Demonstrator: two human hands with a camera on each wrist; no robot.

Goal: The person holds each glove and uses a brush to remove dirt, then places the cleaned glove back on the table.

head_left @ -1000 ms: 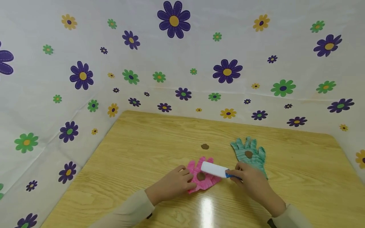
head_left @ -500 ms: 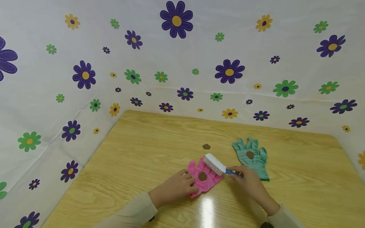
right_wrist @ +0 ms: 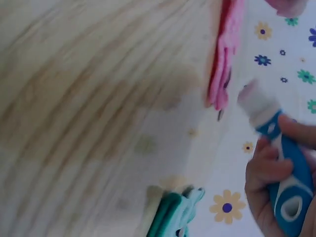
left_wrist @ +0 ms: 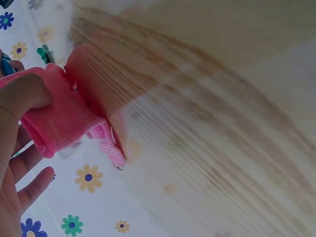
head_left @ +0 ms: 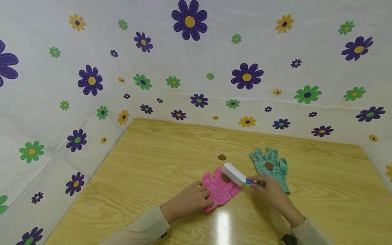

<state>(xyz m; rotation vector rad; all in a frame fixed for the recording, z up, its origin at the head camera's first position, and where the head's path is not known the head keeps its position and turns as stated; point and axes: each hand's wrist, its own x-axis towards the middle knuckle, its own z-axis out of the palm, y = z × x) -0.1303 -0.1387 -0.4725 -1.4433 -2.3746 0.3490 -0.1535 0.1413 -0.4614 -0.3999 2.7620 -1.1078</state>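
Observation:
A pink knit glove (head_left: 219,194) lies flat on the wooden table with its fingers pointing away. At its cuff, my left hand (head_left: 190,197) holds the near left edge; in the left wrist view my thumb lies against the pink glove (left_wrist: 64,113). My right hand (head_left: 273,193) grips the blue handle of a white-headed brush (head_left: 234,173), bristles down over the glove's fingers. Beside those bristles a brown patch (head_left: 225,178) shows, partly covered by the brush head. From the right wrist, the brush's blue and white handle (right_wrist: 291,173) sits within curled fingers.
A teal striped glove (head_left: 277,174) lies to the right, close behind my right hand, with a brown patch (head_left: 269,166) on its palm. Another brown patch (head_left: 222,157) rests on the table (head_left: 159,149) beyond the pink glove. A flower-print cloth (head_left: 190,61) rises behind.
The brush tilted bristles-down and moved slightly right. The brown patch on the pink glove shifted from the palm up toward the fingers, beside the bristles. My left hand stayed at the cuff.

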